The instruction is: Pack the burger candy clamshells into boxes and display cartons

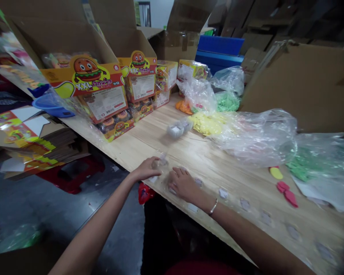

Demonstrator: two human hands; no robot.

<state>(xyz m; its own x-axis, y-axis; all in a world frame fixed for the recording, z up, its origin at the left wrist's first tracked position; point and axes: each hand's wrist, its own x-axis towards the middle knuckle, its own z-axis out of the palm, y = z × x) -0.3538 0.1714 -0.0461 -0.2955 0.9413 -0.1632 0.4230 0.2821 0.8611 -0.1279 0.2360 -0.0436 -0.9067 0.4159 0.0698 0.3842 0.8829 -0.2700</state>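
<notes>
My left hand (147, 169) is closed around the side of a clear plastic cup (163, 159) near the table's front edge; blur softens its outline. Just to the right, my right hand (185, 185), with a bracelet on the wrist, has its fingers curled down over another clear cup, mostly hidden beneath it. A row of similar clear cups with pale labels (223, 193) runs along the front edge to the lower right. Beyond my hands stands a small group of clear cups (177, 129), blurred.
Burger-printed display boxes (100, 93) line the table's left side. Plastic bags with yellow pieces (208, 123) and green pieces (301, 166) lie at the back and right. Loose pink pieces (287, 193) rest nearby. A red stool (71, 175) and stacked flat cartons (65, 139) are at left.
</notes>
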